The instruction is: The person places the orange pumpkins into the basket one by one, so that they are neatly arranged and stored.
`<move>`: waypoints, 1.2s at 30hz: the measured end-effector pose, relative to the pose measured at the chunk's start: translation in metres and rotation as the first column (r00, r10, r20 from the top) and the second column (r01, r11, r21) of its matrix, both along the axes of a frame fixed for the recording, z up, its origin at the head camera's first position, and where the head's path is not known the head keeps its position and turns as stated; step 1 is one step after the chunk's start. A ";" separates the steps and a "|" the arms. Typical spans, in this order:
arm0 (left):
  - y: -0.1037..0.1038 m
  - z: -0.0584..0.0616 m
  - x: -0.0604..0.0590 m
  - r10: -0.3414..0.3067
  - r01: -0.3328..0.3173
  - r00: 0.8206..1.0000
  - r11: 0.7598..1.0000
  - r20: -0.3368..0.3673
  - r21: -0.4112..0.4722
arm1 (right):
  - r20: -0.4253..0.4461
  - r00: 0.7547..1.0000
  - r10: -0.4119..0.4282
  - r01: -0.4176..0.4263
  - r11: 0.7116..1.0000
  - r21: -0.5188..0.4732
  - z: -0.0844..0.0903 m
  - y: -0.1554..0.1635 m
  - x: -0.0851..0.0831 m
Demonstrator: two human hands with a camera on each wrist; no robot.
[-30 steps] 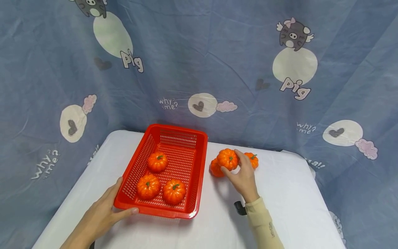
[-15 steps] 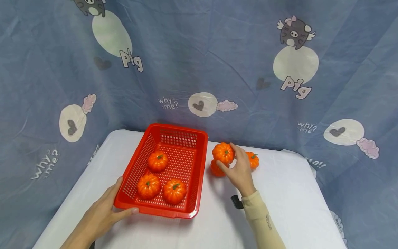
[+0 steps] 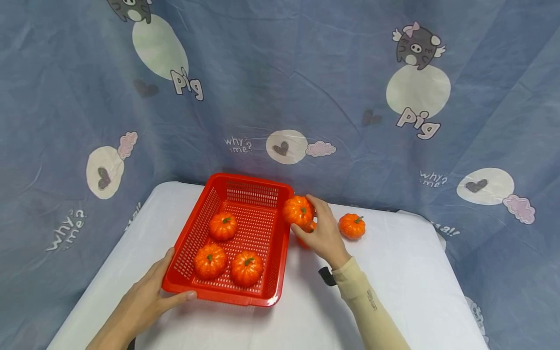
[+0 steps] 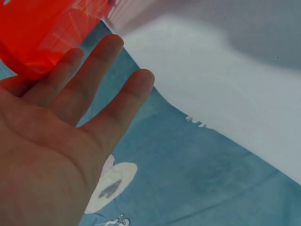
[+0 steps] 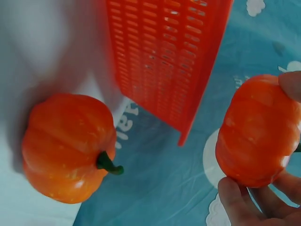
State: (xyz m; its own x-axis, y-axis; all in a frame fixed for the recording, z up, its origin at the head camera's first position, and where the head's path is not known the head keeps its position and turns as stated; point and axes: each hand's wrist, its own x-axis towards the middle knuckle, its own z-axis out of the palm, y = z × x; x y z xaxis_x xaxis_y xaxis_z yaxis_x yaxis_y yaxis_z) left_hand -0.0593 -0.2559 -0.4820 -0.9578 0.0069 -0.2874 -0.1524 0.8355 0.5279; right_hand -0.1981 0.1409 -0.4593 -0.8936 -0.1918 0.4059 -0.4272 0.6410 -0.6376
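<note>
A small orange pumpkin is pinched between the thumb and fingers of my right hand, lifted at the right rim of the red plastic basket. In the right wrist view the gripped pumpkin is apart from the basket wall. My left hand touches the basket's near left corner, thumb along the front rim. Its visible fingers are straight in the left wrist view. Inside the basket lie three pumpkins: one behind, one at front left, one at front right.
A pumpkin on the white table is partly hidden behind my right hand. Farther right sits another pumpkin with a green stem. A blue printed curtain hangs behind and beside the table.
My right hand has carried its pumpkin left to the basket's right rim, uncovering the pumpkin at right. The left hand and basket stay in place.
</note>
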 end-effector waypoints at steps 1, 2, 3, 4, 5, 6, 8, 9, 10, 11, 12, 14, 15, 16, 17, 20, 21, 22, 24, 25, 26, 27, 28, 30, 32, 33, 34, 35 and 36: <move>0.000 0.000 0.000 -0.001 0.001 1.000 1.000 0.001 -0.001 | -0.001 1.000 0.011 -0.011 1.000 0.002 0.000 0.000 0.000; 0.000 0.000 0.000 -0.001 0.001 1.000 1.000 0.002 -0.001 | 0.001 1.000 0.021 -0.021 1.000 0.005 0.001 -0.001 -0.001; 0.000 0.001 0.000 -0.001 0.001 1.000 1.000 0.003 0.000 | 0.003 0.999 0.033 -0.033 0.999 0.009 0.001 -0.001 -0.001; 0.000 0.001 0.000 -0.002 0.002 1.000 1.000 0.002 -0.002 | 0.001 0.999 0.044 -0.044 0.999 0.014 0.002 -0.002 -0.002; 0.000 0.001 0.000 -0.003 0.003 1.000 1.000 0.000 -0.004 | 0.002 0.999 0.054 -0.054 0.998 0.019 0.003 -0.002 -0.002; 0.000 0.001 0.000 -0.004 0.004 1.000 1.000 -0.003 -0.006 | 0.004 0.998 0.063 -0.063 0.998 0.025 0.004 -0.003 -0.003; 0.000 0.001 0.000 -0.007 0.007 1.000 1.000 -0.011 -0.009 | 0.009 0.996 0.084 -0.084 0.996 0.034 0.006 -0.005 -0.004; 0.000 0.001 0.000 -0.008 0.008 1.000 1.000 -0.013 -0.010 | 0.013 0.995 0.095 -0.095 0.995 0.039 0.007 -0.006 -0.005; 0.000 0.001 0.000 -0.009 0.009 1.000 1.000 -0.017 -0.012 | 0.017 0.994 0.104 -0.105 0.993 0.045 0.008 -0.007 -0.006; 0.000 0.001 0.000 -0.011 0.011 1.000 1.000 -0.020 -0.012 | 0.022 0.993 0.114 -0.115 0.992 0.051 0.009 -0.008 -0.007; 0.000 0.001 0.000 -0.012 0.012 1.000 1.000 -0.023 -0.012 | 0.028 0.992 0.121 -0.122 0.991 0.057 0.010 -0.010 -0.008; 0.001 0.001 0.000 -0.013 0.013 1.000 1.000 -0.022 -0.009 | 0.036 0.991 0.129 -0.132 0.989 0.070 0.012 -0.013 -0.010; 0.001 0.002 0.000 -0.014 0.014 1.000 1.000 -0.022 -0.008 | 0.036 0.990 0.135 -0.138 0.988 0.074 0.013 -0.015 -0.011; 0.001 0.002 0.000 -0.013 0.013 1.000 1.000 -0.020 -0.008 | 0.036 0.990 0.139 -0.142 0.987 0.079 0.014 -0.016 -0.012; 0.001 0.002 0.000 -0.012 0.012 1.000 1.000 -0.016 -0.009 | 0.034 0.989 0.145 -0.147 0.986 0.082 0.014 -0.018 -0.014; 0.001 0.002 -0.001 -0.008 0.008 1.000 1.000 -0.006 -0.013 | 0.029 0.987 0.160 -0.162 0.983 0.091 0.016 -0.024 -0.018; 0.001 0.002 -0.001 -0.006 0.006 1.000 1.000 -0.001 -0.016 | 0.031 0.986 0.166 -0.168 0.981 0.096 0.016 -0.026 -0.020; 0.001 0.002 -0.002 -0.004 0.004 1.000 1.000 0.001 -0.018 | 0.036 0.985 0.170 -0.173 0.979 0.105 0.017 -0.028 -0.022; 0.001 0.002 -0.002 -0.003 0.003 1.000 1.000 0.000 -0.017 | 0.051 0.983 0.176 -0.181 0.975 0.127 0.018 -0.033 -0.025; 0.001 0.002 -0.002 -0.004 0.004 1.000 1.000 -0.001 -0.016 | 0.062 0.982 0.179 -0.186 0.973 0.136 0.018 -0.036 -0.027; 0.000 0.001 -0.002 -0.004 0.004 1.000 1.000 -0.003 -0.014 | 0.073 0.980 0.185 -0.194 0.970 0.148 0.018 -0.038 -0.029; 0.000 0.001 -0.002 -0.005 0.005 1.000 1.000 -0.005 -0.012 | 0.084 0.977 0.194 -0.205 0.966 0.159 0.018 -0.041 -0.031; 0.000 0.000 -0.002 -0.005 0.005 1.000 1.000 -0.006 -0.009 | 0.094 0.975 0.201 -0.215 0.962 0.168 0.018 -0.043 -0.033; 0.000 0.000 -0.001 -0.007 0.007 1.000 1.000 -0.007 -0.006 | 0.116 0.970 0.214 -0.232 0.956 0.181 0.018 -0.047 -0.036; 0.000 0.000 0.000 -0.007 0.007 1.000 1.000 -0.007 -0.001 | 0.131 0.965 0.229 -0.251 0.950 0.185 0.018 -0.052 -0.038; 0.000 0.000 0.000 -0.007 0.007 1.000 1.000 -0.006 0.000 | 0.139 0.962 0.236 -0.259 0.948 0.183 0.018 -0.054 -0.039; 0.000 0.000 0.000 -0.006 0.006 1.000 1.000 -0.006 0.001 | 0.147 0.960 0.240 -0.264 0.947 0.182 0.017 -0.055 -0.040; 0.000 0.001 0.001 -0.006 0.006 1.000 1.000 -0.008 0.001 | 0.157 0.957 0.242 -0.269 0.947 0.178 0.016 -0.057 -0.041; 0.000 0.001 0.001 -0.005 0.005 1.000 1.000 -0.010 0.002 | 0.165 0.955 0.247 -0.274 0.946 0.173 0.014 -0.059 -0.041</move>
State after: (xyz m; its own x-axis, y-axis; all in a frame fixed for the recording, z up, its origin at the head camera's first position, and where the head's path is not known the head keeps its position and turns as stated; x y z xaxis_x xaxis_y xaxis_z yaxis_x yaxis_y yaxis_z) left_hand -0.0587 -0.2559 -0.4811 -0.9606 0.0126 -0.2778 -0.1425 0.8355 0.5307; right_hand -0.2393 0.0816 -0.4448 -0.8466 -0.4876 0.2136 -0.5118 0.6352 -0.5784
